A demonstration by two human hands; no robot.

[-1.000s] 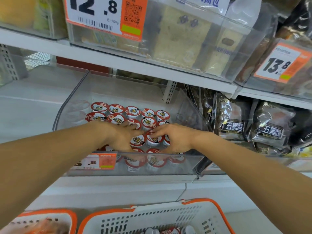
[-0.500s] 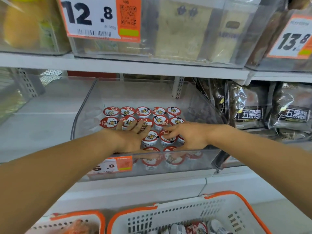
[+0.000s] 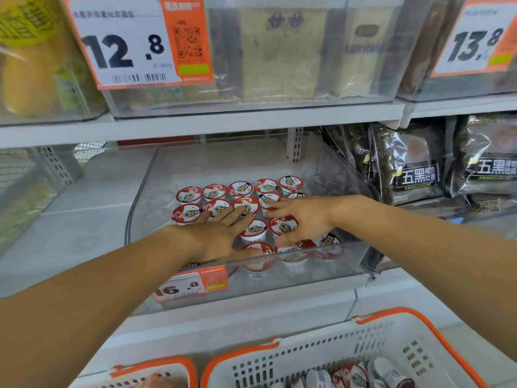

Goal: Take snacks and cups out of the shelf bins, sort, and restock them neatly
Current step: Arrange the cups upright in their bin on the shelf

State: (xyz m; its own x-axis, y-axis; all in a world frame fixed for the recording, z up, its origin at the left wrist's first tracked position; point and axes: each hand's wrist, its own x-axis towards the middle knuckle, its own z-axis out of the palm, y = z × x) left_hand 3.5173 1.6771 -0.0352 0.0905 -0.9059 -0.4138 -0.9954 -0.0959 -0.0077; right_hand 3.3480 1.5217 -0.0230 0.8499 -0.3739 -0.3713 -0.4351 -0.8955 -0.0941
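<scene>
Several small white cups with red tiger-print lids (image 3: 214,191) stand in rows inside a clear plastic shelf bin (image 3: 347,259). Both of my hands reach into the bin over its front wall. My left hand (image 3: 221,233) lies flat, its straight fingers resting on the lids in the middle rows. My right hand (image 3: 305,219) also has its fingers stretched out across the lids. Its thumb points down beside a front cup (image 3: 282,226). Neither hand lifts a cup. The cups under my palms are hidden.
A white basket with an orange rim (image 3: 335,357) below holds more of the same cups (image 3: 355,373). A second basket (image 3: 156,365) stands to its left. Dark bread bags (image 3: 414,163) fill the bin to the right. The upper shelf bins (image 3: 279,51) overhang closely. A 16.8 price tag (image 3: 193,284) hangs on the bin front.
My view has moved closer and shifted. Both hands stay over the cups, and their fingers have spread flatter and reached slightly further back across the lids.
</scene>
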